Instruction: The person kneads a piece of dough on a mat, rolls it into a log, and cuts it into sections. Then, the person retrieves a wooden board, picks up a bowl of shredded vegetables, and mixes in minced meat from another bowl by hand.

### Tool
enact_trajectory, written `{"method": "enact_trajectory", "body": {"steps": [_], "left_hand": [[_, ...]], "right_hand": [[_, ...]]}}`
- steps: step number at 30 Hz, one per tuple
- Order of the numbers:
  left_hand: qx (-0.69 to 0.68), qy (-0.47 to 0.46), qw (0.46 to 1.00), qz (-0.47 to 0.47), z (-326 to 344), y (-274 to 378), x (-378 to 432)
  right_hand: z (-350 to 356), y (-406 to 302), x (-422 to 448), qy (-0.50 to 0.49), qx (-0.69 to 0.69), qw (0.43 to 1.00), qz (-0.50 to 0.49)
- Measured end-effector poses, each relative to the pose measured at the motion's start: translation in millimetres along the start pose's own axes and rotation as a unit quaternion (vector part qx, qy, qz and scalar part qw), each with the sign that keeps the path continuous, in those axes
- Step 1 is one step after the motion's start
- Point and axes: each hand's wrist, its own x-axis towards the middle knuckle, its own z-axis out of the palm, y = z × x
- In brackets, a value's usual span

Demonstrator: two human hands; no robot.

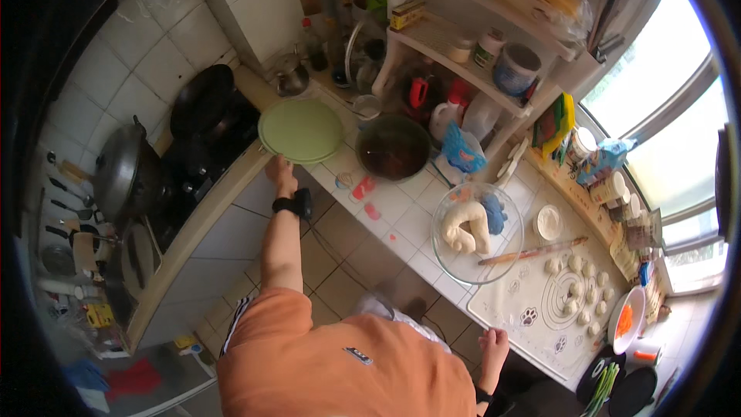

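My left hand (281, 172) reaches forward to the near edge of a round green tray or lid (301, 130) on the counter; its fingers touch the rim, partly hidden. My right hand (494, 344) hangs by the counter's front edge, fingers loosely curled, with nothing plainly held. Between them stands a clear glass bowl (440, 263) with a thick loop of pale dough (479, 223) in view inside its rim. A wooden rolling pin (529, 253) lies beside the bowl, across a printed pastry mat (503, 301) holding several small dough pieces (575, 289).
A dark pot (393, 147) sits right of the green disc, under a white shelf rack (440, 40). At left is a stove with a lidded wok (124, 168). A white bowl of orange food (628, 321) and green onions (602, 388) are at right.
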Motion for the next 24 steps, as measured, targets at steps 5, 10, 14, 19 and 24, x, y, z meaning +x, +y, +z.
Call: {"method": "enact_trajectory", "body": {"steps": [5, 10, 14, 19, 24], "left_hand": [[0.206, -0.005, 0.944, 0.260, -44, 40, -53], [0.173, -0.148, 0.935, 0.273, -25, 116, -183], [0.102, -0.207, 0.959, 0.166, 5, 137, -254], [0.172, -0.297, 0.929, 0.135, 24, 108, -307], [0.367, -0.438, 0.770, 0.282, 58, 79, -373]], "right_hand": [[10, -8, 39, -0.069, -0.043, 0.995, -0.052], [21, -57, 65, -0.121, -0.042, 0.984, -0.121], [27, -87, 84, -0.148, -0.031, 0.973, -0.177], [36, -100, 88, -0.165, -0.011, 0.959, -0.232], [33, -86, 88, -0.169, 0.034, 0.968, -0.184]]}}
